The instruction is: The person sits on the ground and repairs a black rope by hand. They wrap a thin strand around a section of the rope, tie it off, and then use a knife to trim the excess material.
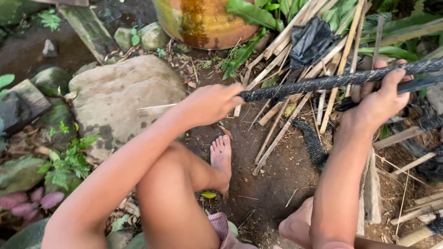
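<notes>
Big orange-yellow pot (pixel 203 20) at top, contents hidden. Left hand (pixel 210 103) fingers closed on end of dark wrapped stick (pixel 323 83); right hand (pixel 378 99) fingers curled around it, above bamboo strip pile (pixel 295 92).

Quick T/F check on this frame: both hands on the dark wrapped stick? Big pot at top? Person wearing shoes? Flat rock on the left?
1. Both hands grip the dark wrapped stick. True: the left hand holds its end, the right hand grips it further along.
2. A large yellow-brown pot stands at the top. True.
3. The person wears shoes. False: the foot is bare on the dirt.
4. The big flat rock lies on the right. False: it is left of the left hand.
5. The pale sticks lie under the dark stick. True.
</notes>
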Motion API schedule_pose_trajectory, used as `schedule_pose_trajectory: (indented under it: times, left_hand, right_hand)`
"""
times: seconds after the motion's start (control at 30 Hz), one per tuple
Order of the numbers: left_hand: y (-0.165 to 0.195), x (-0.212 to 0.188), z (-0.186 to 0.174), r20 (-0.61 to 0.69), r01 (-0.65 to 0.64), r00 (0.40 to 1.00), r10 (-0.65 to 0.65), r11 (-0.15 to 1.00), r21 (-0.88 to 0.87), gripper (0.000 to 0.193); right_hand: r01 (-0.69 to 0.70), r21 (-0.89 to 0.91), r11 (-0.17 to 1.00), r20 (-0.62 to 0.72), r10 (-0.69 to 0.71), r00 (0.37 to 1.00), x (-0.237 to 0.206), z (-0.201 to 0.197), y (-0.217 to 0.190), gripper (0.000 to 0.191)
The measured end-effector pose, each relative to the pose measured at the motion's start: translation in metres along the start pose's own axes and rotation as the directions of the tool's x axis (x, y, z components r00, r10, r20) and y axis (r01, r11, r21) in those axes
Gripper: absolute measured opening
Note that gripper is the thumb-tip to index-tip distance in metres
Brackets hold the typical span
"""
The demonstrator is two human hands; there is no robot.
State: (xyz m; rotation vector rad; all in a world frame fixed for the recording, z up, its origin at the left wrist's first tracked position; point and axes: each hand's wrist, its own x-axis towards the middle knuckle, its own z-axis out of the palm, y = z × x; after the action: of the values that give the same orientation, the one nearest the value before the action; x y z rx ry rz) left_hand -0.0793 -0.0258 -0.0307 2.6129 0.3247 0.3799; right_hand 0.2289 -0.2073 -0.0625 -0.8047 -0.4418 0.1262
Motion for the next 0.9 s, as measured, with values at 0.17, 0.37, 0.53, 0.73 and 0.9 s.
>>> schedule_pose_trajectory:
  times: [0.17,0.37,0.53,0.73,0.9]
  left_hand:
    - [-0.024,-0.024,-0.014,-0.074,0.037,0.997,-0.032,0.997,0.072,0.015]
    - [-0.026,-0.020,-0.023,-0.141,-0.067,0.984,0.105,0.965,0.253,0.055]
    - [-0.029,0.005,0.001,-0.062,-0.186,0.979,0.193,0.976,0.114,0.069]
    - [-0.069,-0.016,0.049,-0.105,-0.057,0.993,0.043,0.989,-0.133,0.028]
    - [-0.097,-0.069,0.129,-0.278,0.108,0.953,-0.118,0.993,-0.048,0.011]
  right_hand:
    - [0.020,-0.012,1.000,-0.144,-0.021,0.989,0.020,-0.035,-0.009,0.020]
    - [-0.075,-0.026,0.997,-0.248,0.066,0.967,0.007,-0.040,0.010,0.016]
    - [-0.101,-0.055,0.993,-0.208,0.087,0.974,-0.012,-0.028,0.024,0.016]
    - [-0.210,-0.259,0.943,-0.192,0.163,0.968,-0.049,-0.004,0.036,0.009]
    - [-0.410,-0.272,0.871,-0.157,0.380,0.911,-0.072,0.016,0.074,0.008]
